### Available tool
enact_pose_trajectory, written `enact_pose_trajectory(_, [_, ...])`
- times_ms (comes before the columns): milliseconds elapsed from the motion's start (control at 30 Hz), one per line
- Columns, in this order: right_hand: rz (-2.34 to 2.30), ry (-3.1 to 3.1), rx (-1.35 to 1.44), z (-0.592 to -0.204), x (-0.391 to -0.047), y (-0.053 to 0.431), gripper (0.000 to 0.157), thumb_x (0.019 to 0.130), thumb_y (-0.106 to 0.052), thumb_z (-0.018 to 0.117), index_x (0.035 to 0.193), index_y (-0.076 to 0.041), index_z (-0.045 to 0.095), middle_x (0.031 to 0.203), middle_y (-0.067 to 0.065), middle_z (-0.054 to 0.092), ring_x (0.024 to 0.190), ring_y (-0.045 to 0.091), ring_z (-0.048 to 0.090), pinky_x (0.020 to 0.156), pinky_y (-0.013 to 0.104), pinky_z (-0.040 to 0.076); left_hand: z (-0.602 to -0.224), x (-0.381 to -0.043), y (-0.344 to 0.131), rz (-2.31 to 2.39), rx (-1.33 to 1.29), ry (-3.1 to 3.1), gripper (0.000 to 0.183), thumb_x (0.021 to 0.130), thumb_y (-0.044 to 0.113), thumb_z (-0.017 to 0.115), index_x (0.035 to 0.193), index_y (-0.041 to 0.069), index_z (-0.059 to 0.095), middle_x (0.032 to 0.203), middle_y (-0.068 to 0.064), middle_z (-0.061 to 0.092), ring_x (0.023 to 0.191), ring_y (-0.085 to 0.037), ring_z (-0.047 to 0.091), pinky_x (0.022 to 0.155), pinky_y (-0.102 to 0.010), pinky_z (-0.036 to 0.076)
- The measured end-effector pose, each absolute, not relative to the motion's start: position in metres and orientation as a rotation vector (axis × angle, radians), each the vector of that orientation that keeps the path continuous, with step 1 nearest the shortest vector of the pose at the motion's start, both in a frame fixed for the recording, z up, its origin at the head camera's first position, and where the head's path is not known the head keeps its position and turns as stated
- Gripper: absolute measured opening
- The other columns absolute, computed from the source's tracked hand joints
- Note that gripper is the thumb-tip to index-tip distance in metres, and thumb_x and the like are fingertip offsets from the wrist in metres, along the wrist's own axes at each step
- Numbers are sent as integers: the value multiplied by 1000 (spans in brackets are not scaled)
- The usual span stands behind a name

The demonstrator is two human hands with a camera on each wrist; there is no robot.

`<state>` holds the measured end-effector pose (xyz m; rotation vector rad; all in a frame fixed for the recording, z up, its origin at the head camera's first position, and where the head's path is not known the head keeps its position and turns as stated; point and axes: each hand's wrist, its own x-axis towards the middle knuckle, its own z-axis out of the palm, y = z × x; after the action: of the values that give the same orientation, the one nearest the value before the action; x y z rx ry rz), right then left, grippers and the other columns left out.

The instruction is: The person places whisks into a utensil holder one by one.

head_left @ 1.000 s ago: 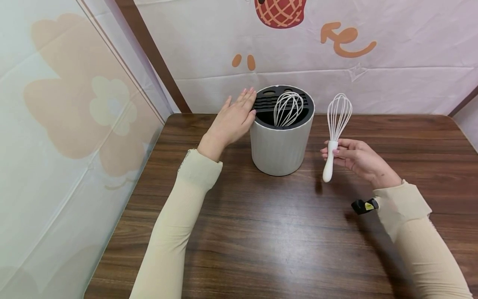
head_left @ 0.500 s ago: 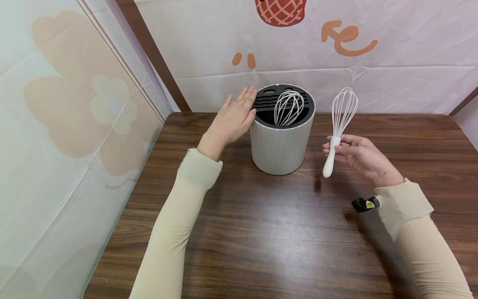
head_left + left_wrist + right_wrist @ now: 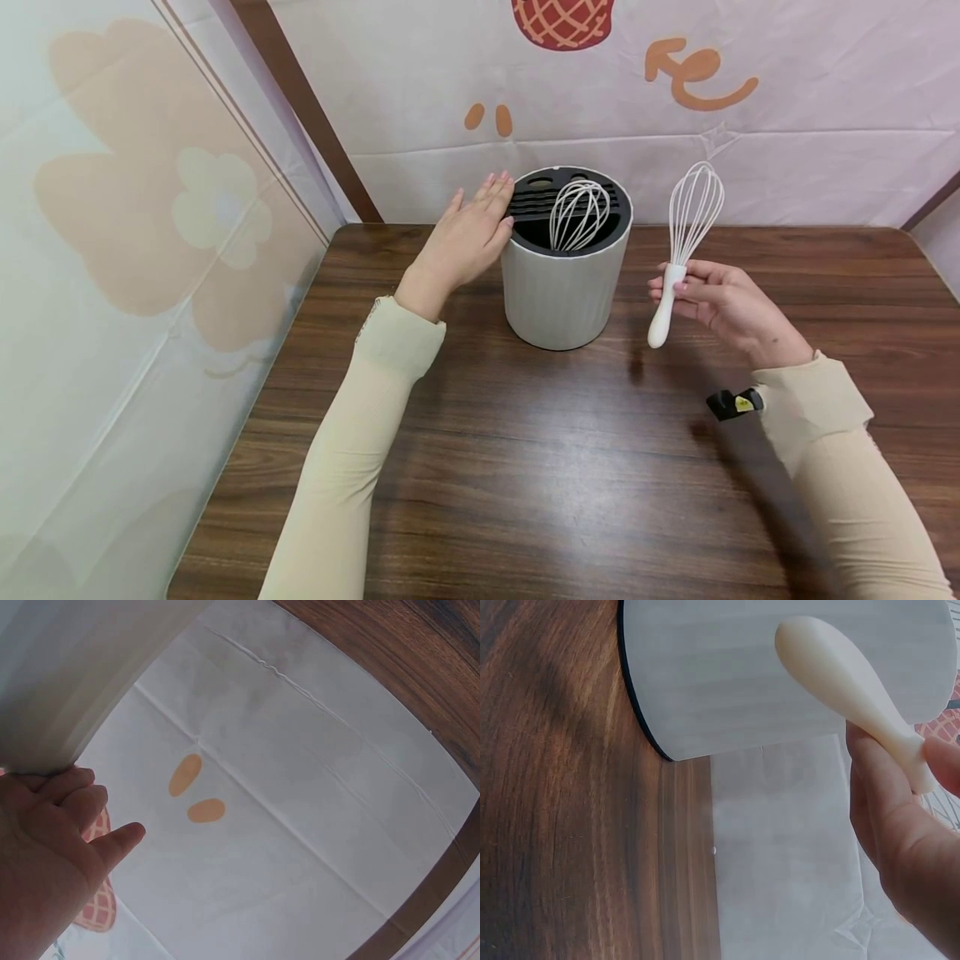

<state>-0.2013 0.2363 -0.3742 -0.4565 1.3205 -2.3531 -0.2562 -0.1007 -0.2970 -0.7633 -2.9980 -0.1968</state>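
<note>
A white whisk [image 3: 664, 308] is in my right hand [image 3: 731, 307], pinched at the upper handle between thumb and fingers. Its wire loops point up and the handle hangs down, clear above the table. In the right wrist view the bulbous handle end [image 3: 832, 667] overlaps the holder behind it. My left hand [image 3: 465, 237] rests its straight fingers against the left rim of a round grey-white utensil holder [image 3: 558, 304] with a black slotted top. A second white whisk [image 3: 581, 212] stands in the holder's large front opening, loops up, its handle hidden inside. The left wrist view shows the fingers [image 3: 75, 787] at the holder's side.
The holder stands near the back edge of a dark wooden table [image 3: 517, 483]. Right behind it hangs a pale printed cloth [image 3: 420, 100], and another cloth [image 3: 112, 350] runs along the left side. A black strap piece [image 3: 735, 404] juts from the right cuff.
My right hand has risen slightly with the whisk, whose loops have moved up and to the right, tilting it more. The left hand and the holder have stayed in place.
</note>
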Motion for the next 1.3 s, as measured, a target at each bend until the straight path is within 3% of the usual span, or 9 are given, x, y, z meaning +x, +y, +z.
enact_pose_trajectory(1300, [-2359,1306,-487,-358,-211,227,32,94,15,37,113,5,61,106,21,66,102,25,64,89,32,49,-298,-257,-101,-221,-774,-2994,56,103,35,17,152,10,11,157,0,6,143,-11,0,115,-41,1])
